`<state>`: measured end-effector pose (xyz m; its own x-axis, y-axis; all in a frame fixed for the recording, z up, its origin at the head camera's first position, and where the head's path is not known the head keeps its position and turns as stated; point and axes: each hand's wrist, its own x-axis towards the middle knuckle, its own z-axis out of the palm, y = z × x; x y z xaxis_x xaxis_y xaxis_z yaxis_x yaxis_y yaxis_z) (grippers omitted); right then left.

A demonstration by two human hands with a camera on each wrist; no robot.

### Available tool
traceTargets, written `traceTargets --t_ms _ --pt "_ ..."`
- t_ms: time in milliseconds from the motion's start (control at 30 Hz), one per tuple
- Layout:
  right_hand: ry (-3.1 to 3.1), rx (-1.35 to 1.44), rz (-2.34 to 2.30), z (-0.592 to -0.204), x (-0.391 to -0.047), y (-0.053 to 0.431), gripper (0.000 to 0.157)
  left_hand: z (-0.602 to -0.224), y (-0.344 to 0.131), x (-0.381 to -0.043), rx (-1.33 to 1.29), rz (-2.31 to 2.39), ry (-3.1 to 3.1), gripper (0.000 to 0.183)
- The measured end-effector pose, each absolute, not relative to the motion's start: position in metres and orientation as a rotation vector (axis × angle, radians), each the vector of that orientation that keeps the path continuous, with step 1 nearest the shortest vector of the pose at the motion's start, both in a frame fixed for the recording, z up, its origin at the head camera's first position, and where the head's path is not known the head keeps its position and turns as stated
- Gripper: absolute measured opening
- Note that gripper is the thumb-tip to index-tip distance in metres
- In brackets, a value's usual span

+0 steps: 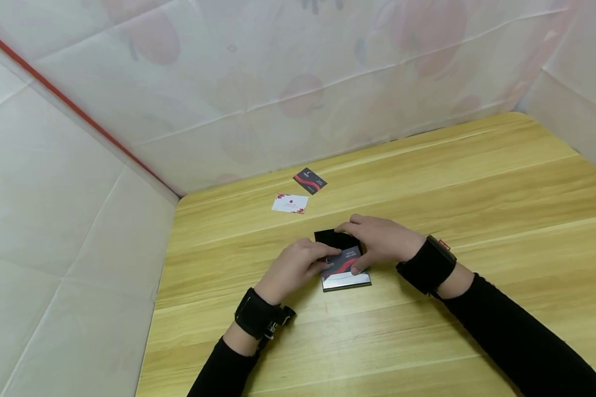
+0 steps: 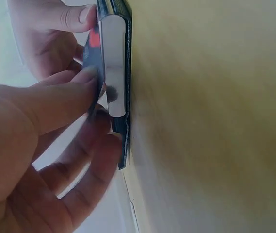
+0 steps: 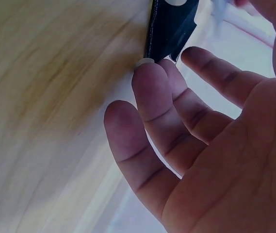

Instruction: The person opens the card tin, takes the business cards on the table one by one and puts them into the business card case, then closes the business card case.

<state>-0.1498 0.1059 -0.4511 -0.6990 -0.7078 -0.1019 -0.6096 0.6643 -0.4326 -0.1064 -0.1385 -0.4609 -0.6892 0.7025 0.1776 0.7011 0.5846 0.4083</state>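
A black business card holder (image 1: 347, 282) with a shiny metal frame lies on the table with its dark lid (image 1: 331, 238) folded back. Over its metal part is a dark grey business card (image 1: 347, 264) with a red wave. My left hand (image 1: 293, 266) pinches the card's left side between thumb and fingers; in the left wrist view the card (image 2: 94, 48) stands slightly off the metal. At the right, my right hand (image 1: 384, 238) grips the holder, its thumb at the card's right edge and fingers at the lid. In the right wrist view, fingertips (image 3: 150, 82) touch the holder's black edge.
Farther back on the wooden table (image 1: 452, 182) lie a white business card (image 1: 290, 203) with red floral corners and another dark card (image 1: 310, 181) with a red wave. Pale printed sheeting (image 1: 258, 110) hangs behind the table and at its sides.
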Motion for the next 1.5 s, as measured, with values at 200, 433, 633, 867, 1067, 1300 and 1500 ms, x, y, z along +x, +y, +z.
traceTargets --t_ms 200,433,633,867,1067,1300,1500 --pt "2.622 -1.071 -0.549 -0.451 -0.149 0.106 0.089 -0.464 -0.138 -0.106 1.225 0.67 2.76 0.032" --pt "2.617 -1.067 -0.553 -0.45 -0.149 0.105 0.087 -0.466 -0.138 -0.107 1.264 0.636 2.735 0.03" --pt "2.61 -1.07 -0.564 -0.45 -0.148 0.106 0.084 -0.465 -0.137 -0.107 1.302 0.654 2.718 0.026" --pt "2.594 -1.073 -0.572 -0.45 -0.149 0.106 0.08 -0.464 -0.135 -0.107 1.369 0.631 2.716 0.019" --pt "2.592 -1.077 -0.582 -0.451 -0.149 0.107 0.079 -0.463 -0.136 -0.105 1.342 0.617 2.704 0.018" --pt "2.596 -1.064 -0.554 -0.45 -0.149 0.107 0.079 -0.46 -0.143 -0.11 1.285 0.687 2.728 0.021" --pt "2.593 -1.044 -0.52 -0.45 -0.148 0.105 0.079 -0.456 -0.167 -0.124 1.039 0.716 2.861 0.034"
